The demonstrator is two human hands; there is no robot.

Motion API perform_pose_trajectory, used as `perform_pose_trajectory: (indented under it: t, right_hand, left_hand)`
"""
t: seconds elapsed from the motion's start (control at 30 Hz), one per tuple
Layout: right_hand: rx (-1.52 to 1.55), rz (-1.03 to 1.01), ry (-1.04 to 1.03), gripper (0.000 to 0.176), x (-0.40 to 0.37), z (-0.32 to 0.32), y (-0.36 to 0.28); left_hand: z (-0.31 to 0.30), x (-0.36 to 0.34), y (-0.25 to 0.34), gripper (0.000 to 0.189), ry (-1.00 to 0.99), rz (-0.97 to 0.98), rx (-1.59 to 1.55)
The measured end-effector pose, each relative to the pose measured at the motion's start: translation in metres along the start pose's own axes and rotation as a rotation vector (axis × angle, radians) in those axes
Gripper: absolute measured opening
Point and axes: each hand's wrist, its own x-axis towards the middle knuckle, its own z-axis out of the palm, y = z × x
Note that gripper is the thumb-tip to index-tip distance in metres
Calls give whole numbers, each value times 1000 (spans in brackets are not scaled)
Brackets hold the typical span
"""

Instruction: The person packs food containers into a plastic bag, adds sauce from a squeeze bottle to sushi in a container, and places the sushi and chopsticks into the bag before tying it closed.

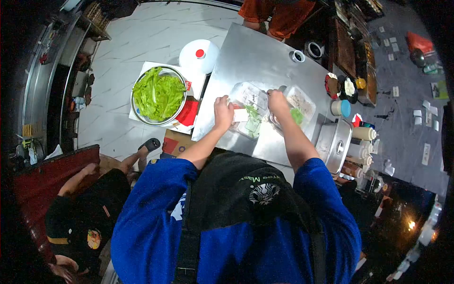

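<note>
A clear plastic container with green leaves in it lies on the steel table. My left hand is closed on its left side, next to a white rectangular piece. At the container's right side is my right hand, its fingers curled together; what they pinch is hidden under them. Just right of this hand stands a second clear container with small dark bits inside and a bright green leaf near its lower end.
A steel bowl of lettuce stands left of the steel table, beside a white round lid. A lidded steel pan and sauce bottles line the right. One person sits lower left; another's orange clothing shows beyond the table.
</note>
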Motion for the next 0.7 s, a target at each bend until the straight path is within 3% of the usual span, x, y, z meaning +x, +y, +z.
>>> perform_pose_trajectory:
  t: [0.13,0.33,0.43,0.47,0.57,0.63,0.67,0.7]
  right_hand:
    - [9,-53,16,26,11,16,9]
    - [111,-117,111,30,-9,33,-2]
    - [122,-149,96,28,-17,40,-12]
    - [125,-161,100,26,-13,39,-14]
    - [89,-195,133,27,-13,43,-21]
    - [70,-177,211,31,-25,60,-32]
    - [201,-139,184,41,-41,46,-46]
    - [187,-140,219,44,-57,45,-57]
  left_hand:
    - [-11,-1,-19,17,-292,-130,-54]
    - [-11,-3,-51,19,-397,-341,24]
    - [-15,8,-69,21,-613,-290,44]
    - [-39,24,-30,32,-809,-331,114]
    - [-10,29,-24,51,-388,314,87]
    - [-6,19,-2,57,-553,316,308]
    - [-5,18,9,60,-631,320,417]
    - [-2,15,9,61,-625,298,444]
